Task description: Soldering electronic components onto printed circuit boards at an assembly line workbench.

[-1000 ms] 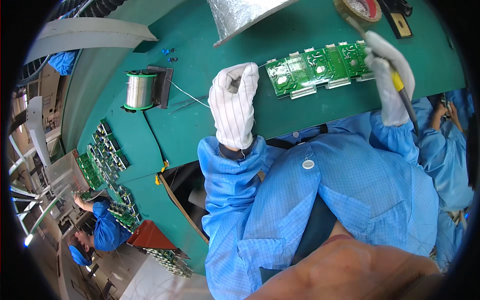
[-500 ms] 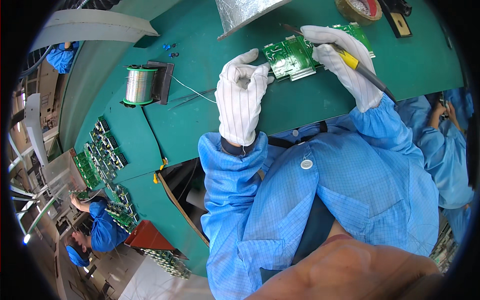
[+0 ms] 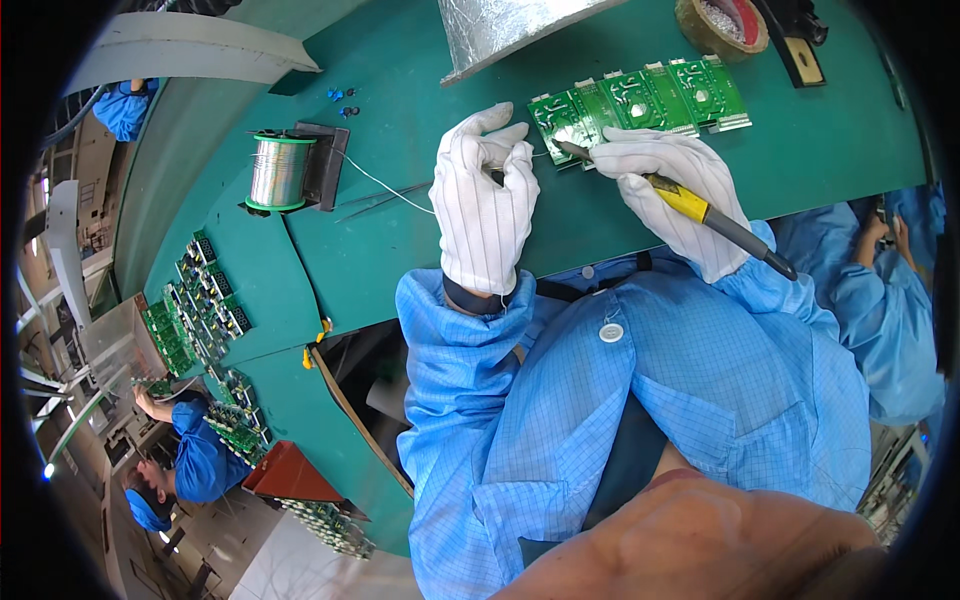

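Both my hands wear white striped gloves. My right hand [image 3: 680,185] is closed round a soldering iron [image 3: 690,203] with a yellow and dark handle. Its tip is over the lower left part of a green circuit board panel [image 3: 650,95], which lies solder side up on the bench; contact cannot be made out. My left hand [image 3: 487,195], fingers pinched, holds solder wire [image 3: 390,188] just left of the panel. A short end of wire pokes out towards the board. The wire trails back to a solder spool [image 3: 279,172] on a dark stand.
Tweezers [image 3: 375,203] lie beside the spool, and small blue parts [image 3: 345,100] behind it. A foil-covered piece [image 3: 510,30] stands at the back, near a round tub [image 3: 722,25]. Populated boards [image 3: 210,290] line the left bench, where a co-worker in blue [image 3: 200,455] sits.
My right hand has brought the iron down and left, from above the panel to its near left edge. More of the panel shows. My left hand has shifted slightly.
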